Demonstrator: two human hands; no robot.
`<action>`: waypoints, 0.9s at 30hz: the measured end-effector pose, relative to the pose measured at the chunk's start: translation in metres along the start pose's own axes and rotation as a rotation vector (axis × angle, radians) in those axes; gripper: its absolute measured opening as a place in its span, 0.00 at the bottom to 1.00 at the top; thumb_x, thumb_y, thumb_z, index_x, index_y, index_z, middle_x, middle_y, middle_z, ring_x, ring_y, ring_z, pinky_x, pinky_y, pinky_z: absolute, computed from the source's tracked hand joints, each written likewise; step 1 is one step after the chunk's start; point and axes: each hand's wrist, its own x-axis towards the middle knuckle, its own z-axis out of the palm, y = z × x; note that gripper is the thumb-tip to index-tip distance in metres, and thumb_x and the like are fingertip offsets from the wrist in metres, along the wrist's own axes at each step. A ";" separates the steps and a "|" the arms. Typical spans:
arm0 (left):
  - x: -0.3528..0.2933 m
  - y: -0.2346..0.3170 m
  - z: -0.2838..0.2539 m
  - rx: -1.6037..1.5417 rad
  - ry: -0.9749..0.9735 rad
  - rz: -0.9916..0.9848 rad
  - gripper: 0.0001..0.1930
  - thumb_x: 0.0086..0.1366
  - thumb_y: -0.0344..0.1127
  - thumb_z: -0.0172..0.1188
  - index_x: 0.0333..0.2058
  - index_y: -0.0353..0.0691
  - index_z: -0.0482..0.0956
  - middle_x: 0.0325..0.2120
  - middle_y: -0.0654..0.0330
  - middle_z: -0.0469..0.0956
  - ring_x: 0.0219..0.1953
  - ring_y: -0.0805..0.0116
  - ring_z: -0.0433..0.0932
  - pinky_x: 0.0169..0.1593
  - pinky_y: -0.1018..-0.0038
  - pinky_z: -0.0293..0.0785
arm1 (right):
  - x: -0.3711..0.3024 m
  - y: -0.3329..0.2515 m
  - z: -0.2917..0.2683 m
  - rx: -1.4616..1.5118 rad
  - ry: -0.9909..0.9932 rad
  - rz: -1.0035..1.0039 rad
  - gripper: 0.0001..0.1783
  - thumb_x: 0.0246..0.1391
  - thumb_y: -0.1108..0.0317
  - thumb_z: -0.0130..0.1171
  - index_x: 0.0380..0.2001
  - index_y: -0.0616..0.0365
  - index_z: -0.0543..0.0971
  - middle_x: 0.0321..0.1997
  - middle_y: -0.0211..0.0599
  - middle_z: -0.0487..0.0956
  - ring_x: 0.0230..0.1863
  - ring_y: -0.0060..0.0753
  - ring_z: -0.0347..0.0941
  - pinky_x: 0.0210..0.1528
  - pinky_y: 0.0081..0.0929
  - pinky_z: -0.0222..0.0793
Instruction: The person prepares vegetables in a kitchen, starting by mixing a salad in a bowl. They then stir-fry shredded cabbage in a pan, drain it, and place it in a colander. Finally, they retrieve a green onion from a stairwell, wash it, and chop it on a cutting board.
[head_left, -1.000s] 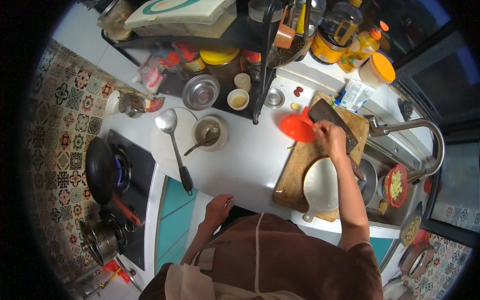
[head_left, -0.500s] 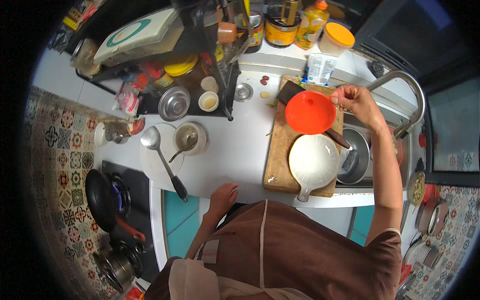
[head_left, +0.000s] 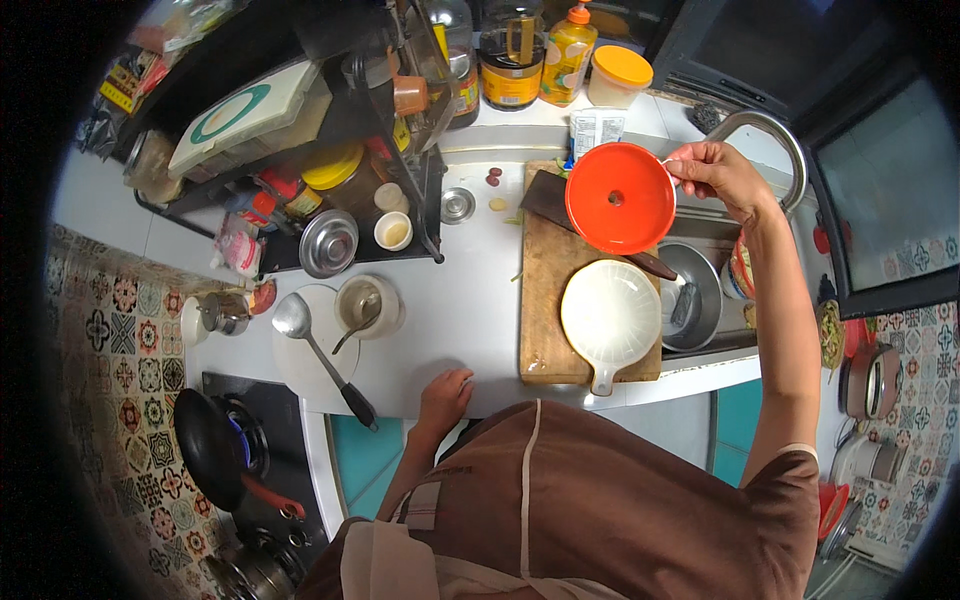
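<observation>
Up above a wooden cutting board (head_left: 540,330), my right hand (head_left: 722,178) pinches the right edge of a round red bowl (head_left: 620,205). A small dark spot shows at the middle of the bowl; a whitish bit shows at my fingers. Below it, a cream bowl with a short handle (head_left: 610,312) sits on the board. A cleaver (head_left: 546,200) lies across the board, partly hidden by the red bowl. My left hand (head_left: 446,397) rests by the counter's front edge, fingers loosely curled, nothing visible in them.
A metal basin (head_left: 703,300) stands in the sink under a curved tap (head_left: 795,150). Left on the counter are a spatula (head_left: 325,360) and a pot with a spoon (head_left: 385,310). A black pan (head_left: 208,435) sits over a lit burner. Jars and bottles (head_left: 568,55) line the back.
My right hand has lifted and tilted the red bowl, whose inside now faces me more. The view has shifted a little to the right. My left hand stays by the edge.
</observation>
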 end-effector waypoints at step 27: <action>0.022 -0.042 0.000 0.073 -0.023 0.158 0.09 0.56 0.36 0.52 0.36 0.43 0.73 0.29 0.55 0.75 0.33 0.51 0.73 0.37 0.60 0.70 | -0.101 -0.203 0.083 -0.146 -0.059 -0.350 0.09 0.42 0.68 0.64 0.22 0.61 0.75 0.18 0.30 0.74 0.16 0.14 0.67 0.19 0.12 0.64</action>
